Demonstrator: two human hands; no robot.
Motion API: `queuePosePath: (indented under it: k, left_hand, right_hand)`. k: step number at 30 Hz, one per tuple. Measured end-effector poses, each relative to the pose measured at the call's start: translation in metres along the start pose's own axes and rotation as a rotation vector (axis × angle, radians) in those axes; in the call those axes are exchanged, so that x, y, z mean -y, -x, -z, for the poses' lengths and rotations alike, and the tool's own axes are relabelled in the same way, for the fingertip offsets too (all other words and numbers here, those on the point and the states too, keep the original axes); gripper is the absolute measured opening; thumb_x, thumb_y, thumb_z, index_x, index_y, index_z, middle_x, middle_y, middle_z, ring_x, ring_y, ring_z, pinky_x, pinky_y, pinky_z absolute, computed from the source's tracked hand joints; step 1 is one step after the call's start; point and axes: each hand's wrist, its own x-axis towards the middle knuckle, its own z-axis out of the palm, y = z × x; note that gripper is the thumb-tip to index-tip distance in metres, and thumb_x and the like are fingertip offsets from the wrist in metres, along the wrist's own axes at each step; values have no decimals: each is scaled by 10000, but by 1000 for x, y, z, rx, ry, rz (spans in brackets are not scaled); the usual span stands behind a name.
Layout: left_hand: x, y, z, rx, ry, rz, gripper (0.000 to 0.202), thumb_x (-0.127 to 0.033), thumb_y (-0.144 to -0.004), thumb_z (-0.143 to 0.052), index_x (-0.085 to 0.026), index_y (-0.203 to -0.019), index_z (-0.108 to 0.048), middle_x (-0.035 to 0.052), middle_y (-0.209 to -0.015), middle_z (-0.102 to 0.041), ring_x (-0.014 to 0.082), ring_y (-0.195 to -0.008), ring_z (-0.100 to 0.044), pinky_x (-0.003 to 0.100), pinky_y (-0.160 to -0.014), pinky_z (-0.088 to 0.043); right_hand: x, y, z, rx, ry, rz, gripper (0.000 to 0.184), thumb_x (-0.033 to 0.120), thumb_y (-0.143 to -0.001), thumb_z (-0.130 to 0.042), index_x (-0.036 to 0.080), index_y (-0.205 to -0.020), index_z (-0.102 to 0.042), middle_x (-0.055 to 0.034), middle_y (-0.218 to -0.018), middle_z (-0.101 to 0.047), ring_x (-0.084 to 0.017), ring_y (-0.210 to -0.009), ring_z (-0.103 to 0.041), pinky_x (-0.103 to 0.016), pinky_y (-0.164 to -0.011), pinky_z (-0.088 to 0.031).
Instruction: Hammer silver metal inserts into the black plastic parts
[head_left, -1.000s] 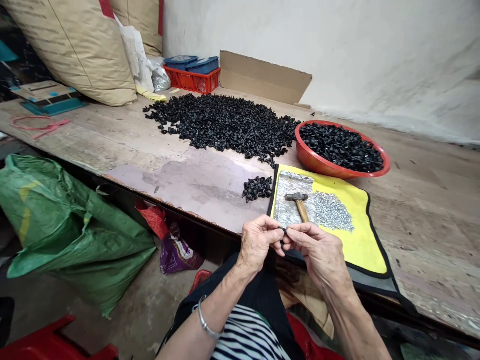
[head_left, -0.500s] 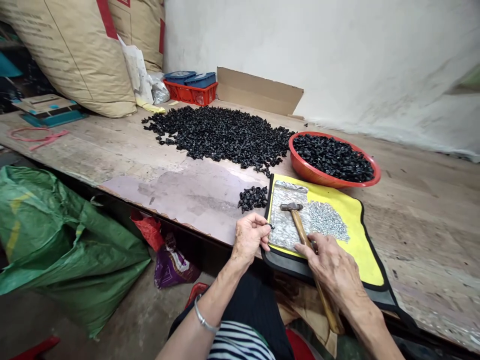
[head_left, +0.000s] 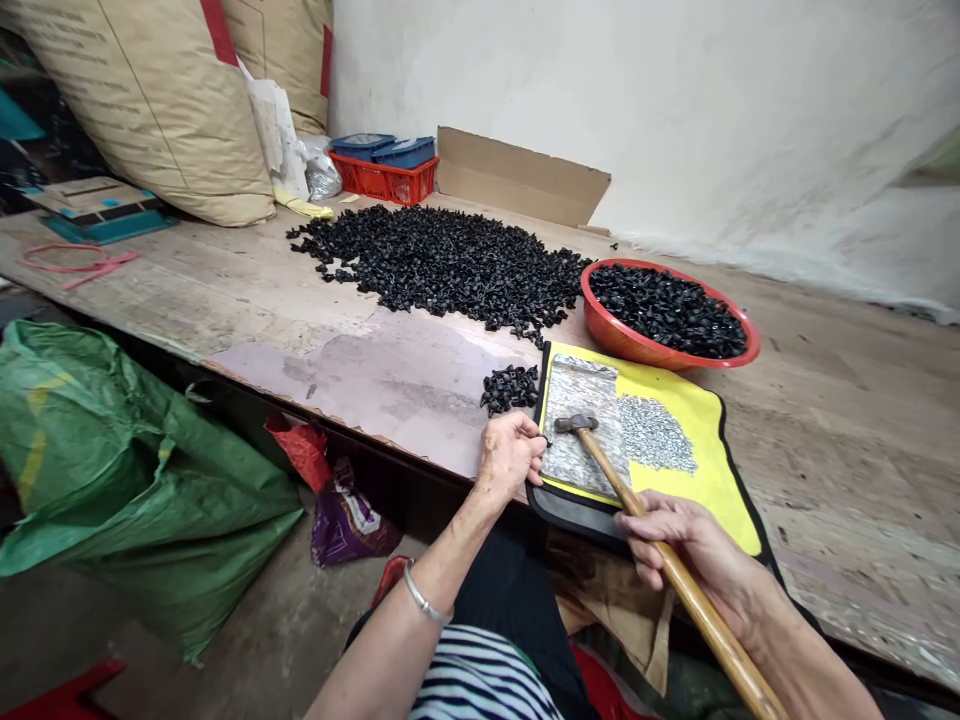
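My left hand is closed in a pinch on a small black part at the left edge of a worn, light-coloured plate. Fingers of my right hand wrap the wooden handle of a hammer, whose head is over the plate. Beneath the plate lies a yellow mat with a black border. A heap of tiny silvery metal pieces sits on the mat, right of the plate. Beyond my left hand is a small cluster of black parts.
A large pile of black parts spreads over the wooden table. An orange-red bowl holds more of them. Big sacks, a red basket and cardboard stand behind. A green sack is below the table's front edge.
My right hand has taken hold of the hammer handle and moved nearer to me, lifting the handle. The hammer head has shifted slightly. My left hand keeps its pinch at the plate's edge.
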Motion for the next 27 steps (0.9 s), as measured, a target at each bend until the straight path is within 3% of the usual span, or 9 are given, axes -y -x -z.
queuePosePath:
  k: [3, 7, 12, 17, 23, 25, 27]
  left_hand:
    - [-1, 0, -1, -12, -9, 13, 111, -50, -607, -526, -148, -601, -475, -74, -377, -443, 80, -291, -440, 182, -245, -390]
    - [-1, 0, -1, -13, -16, 21, 121, -39, -613, -514, -150, -596, -467, -69, -365, -453, 89, -282, -449, 185, -247, -390]
    - [-1, -1, 1, 6, -28, 29, 124, -34, -608, -506, -150, -589, -464, -62, -350, -468, 95, -265, -451, 197, -254, -403]
    - [0, -3, 1, 0, -40, 33, 123, -44, -604, -530, -148, -585, -466, -60, -339, -471, 93, -259, -454, 186, -260, -405]
    - [2, -4, 0, -13, -38, 42, 135, -41, -605, -550, -144, -574, -469, -62, -331, -461, 92, -262, -453, 189, -264, -411]
    - [3, -4, 0, -16, -42, 44, 139, -34, -609, -550, -143, -573, -471, -60, -332, -463, 95, -261, -454, 193, -264, -410]
    - [3, -5, 0, -21, -48, 44, 144, -25, -614, -545, -143, -571, -472, -58, -330, -463, 98, -262, -453, 201, -265, -412]
  right_hand:
    - [-1, 6, -9, 108, -217, -84, 292, 227, -534, -726, 156, -706, -500, 33, -582, -523, -8, -376, -313, -150, -348, -250]
    - [-8, 14, -20, -70, -131, 15, 312, 405, -669, -680, 166, -805, -533, 72, -528, -438, -2, -348, -246, -135, -323, -164]
    - [-25, 15, -15, -307, 301, 382, 356, 530, -730, -575, 192, -661, -486, 51, -518, -441, -59, -413, -383, -189, -395, -336]
    - [-37, 8, -13, -504, 821, 768, 315, 466, -809, -452, 195, -855, -606, -17, -614, -599, -137, -486, -534, -251, -502, -419]
    - [-30, 19, -22, -818, 1063, 1042, 344, 391, -873, -413, 147, -1016, -609, -107, -884, -697, -193, -661, -662, -271, -605, -484]
    - [-30, 21, -27, -877, 1151, 1097, 352, 351, -892, -389, 118, -1039, -608, -118, -884, -702, -190, -616, -663, -271, -566, -481]
    - [-34, 20, -33, -869, 1300, 1063, 378, 322, -914, -331, 103, -1019, -619, -100, -760, -704, -179, -481, -627, -270, -451, -433]
